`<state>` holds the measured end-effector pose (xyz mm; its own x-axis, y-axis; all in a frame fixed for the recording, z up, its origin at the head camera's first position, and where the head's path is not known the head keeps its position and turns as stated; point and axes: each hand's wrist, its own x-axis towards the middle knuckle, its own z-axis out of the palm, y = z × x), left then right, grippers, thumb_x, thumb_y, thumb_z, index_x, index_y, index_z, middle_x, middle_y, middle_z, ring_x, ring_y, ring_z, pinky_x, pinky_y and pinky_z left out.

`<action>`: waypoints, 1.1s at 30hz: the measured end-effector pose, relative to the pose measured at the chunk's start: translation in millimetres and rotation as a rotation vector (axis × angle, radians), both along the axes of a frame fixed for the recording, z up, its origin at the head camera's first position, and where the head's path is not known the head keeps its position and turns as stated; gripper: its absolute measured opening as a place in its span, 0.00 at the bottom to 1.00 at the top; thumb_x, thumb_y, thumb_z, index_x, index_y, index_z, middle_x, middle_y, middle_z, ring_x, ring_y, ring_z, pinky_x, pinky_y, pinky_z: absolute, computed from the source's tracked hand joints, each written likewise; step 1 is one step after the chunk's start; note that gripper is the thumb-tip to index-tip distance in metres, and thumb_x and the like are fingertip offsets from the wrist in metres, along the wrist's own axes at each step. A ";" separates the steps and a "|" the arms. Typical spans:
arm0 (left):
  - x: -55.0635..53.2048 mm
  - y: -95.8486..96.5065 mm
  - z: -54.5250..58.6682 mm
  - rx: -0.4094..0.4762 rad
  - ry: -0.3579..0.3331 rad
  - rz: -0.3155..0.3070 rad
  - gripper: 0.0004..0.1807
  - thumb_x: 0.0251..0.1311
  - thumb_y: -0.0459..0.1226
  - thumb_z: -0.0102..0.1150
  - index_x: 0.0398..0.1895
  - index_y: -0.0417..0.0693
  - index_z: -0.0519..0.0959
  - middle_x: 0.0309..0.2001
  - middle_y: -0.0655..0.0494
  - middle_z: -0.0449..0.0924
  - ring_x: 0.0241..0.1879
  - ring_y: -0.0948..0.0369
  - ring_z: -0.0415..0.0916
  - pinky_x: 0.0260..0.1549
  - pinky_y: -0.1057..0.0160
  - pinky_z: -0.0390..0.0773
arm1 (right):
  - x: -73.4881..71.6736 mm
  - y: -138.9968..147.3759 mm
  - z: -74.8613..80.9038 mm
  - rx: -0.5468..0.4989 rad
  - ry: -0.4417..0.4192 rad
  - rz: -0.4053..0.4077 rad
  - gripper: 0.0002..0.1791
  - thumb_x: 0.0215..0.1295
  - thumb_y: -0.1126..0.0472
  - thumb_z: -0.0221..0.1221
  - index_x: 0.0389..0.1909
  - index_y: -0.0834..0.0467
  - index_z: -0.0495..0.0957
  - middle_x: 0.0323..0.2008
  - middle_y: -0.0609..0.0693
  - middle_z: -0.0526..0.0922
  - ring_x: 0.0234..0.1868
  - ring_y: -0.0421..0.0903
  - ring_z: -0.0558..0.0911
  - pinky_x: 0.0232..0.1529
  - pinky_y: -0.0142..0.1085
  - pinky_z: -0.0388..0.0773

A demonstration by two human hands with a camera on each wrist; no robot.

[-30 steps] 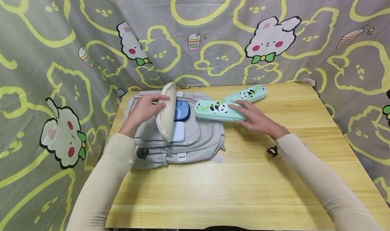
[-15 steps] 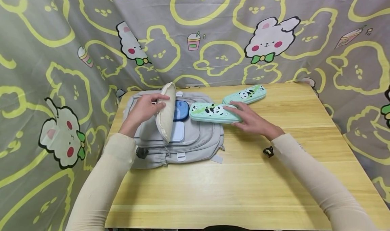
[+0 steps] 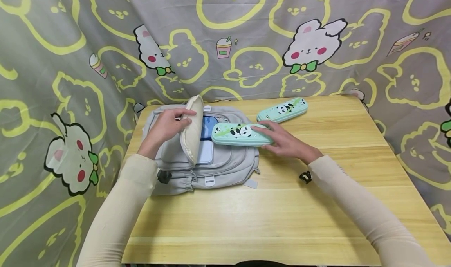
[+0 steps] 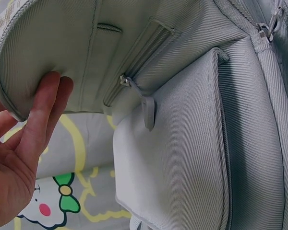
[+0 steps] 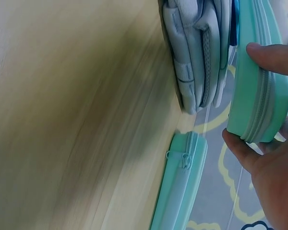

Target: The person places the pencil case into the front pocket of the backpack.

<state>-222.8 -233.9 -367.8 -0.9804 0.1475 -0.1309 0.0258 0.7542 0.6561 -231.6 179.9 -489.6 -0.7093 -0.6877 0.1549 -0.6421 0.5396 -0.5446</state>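
A grey backpack (image 3: pixel 239 169) lies on the table with its front pocket flap (image 3: pixel 193 132) raised. My left hand (image 3: pixel 170 124) pinches the edge of this flap; the left wrist view shows the fingers (image 4: pixel 43 108) against its grey lining. My right hand (image 3: pixel 285 141) grips one end of a mint-green pencil case (image 3: pixel 229 136) printed with pandas. The pencil case hangs over the backpack, partly covering a dark blue case (image 3: pixel 209 125). Below that lies a flat pale-blue case (image 3: pixel 205 152), its left part hidden by the flap.
A second mint panda pencil case (image 3: pixel 283 109) lies at the back of the wooden table (image 3: pixel 253 228), right of the backpack. A patterned curtain (image 3: pixel 253 36) closes off the back and both sides.
My right hand has carried the pencil case left and slightly nearer to me, from beside the second case to over the backpack. The left hand and flap have stayed put.
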 end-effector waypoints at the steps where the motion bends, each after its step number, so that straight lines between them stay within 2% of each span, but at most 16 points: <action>1: 0.1 0.0 0.1 0.002 -0.001 0.000 0.19 0.80 0.39 0.60 0.69 0.54 0.85 0.69 0.47 0.80 0.37 0.52 0.74 0.38 0.56 0.75 | 0.7 -1.5 0.4 -0.003 -0.003 0.003 0.43 0.73 0.60 0.69 0.85 0.50 0.63 0.84 0.63 0.58 0.83 0.66 0.59 0.82 0.66 0.55; 5: 0.1 0.1 0.2 -0.001 0.003 0.001 0.19 0.80 0.39 0.60 0.69 0.54 0.85 0.70 0.47 0.79 0.37 0.53 0.73 0.38 0.57 0.74 | 2.8 -6.2 1.0 -0.004 -0.002 0.009 0.42 0.74 0.59 0.69 0.85 0.50 0.64 0.83 0.63 0.59 0.83 0.66 0.59 0.82 0.66 0.54; 13: 0.6 1.3 0.5 -0.007 -0.009 0.015 0.20 0.79 0.39 0.60 0.70 0.54 0.84 0.66 0.46 0.81 0.29 0.56 0.70 0.32 0.58 0.73 | 6.0 -13.9 -0.6 -0.009 -0.012 0.043 0.43 0.73 0.61 0.69 0.86 0.49 0.63 0.82 0.64 0.60 0.84 0.66 0.58 0.82 0.67 0.53; 22: 0.2 -0.3 -0.3 -0.005 -0.009 0.014 0.20 0.80 0.39 0.59 0.70 0.54 0.84 0.67 0.46 0.80 0.29 0.56 0.70 0.32 0.58 0.73 | 7.8 -23.0 -0.8 0.006 -0.022 0.082 0.42 0.75 0.59 0.67 0.86 0.47 0.63 0.83 0.62 0.60 0.84 0.65 0.56 0.83 0.67 0.51; 33: 0.4 -0.1 0.4 -0.003 0.000 0.009 0.20 0.80 0.39 0.59 0.70 0.54 0.84 0.64 0.45 0.81 0.29 0.56 0.70 0.31 0.58 0.73 | 11.1 -32.9 1.1 0.018 -0.016 0.098 0.42 0.75 0.59 0.68 0.86 0.48 0.62 0.83 0.62 0.60 0.82 0.64 0.60 0.82 0.64 0.55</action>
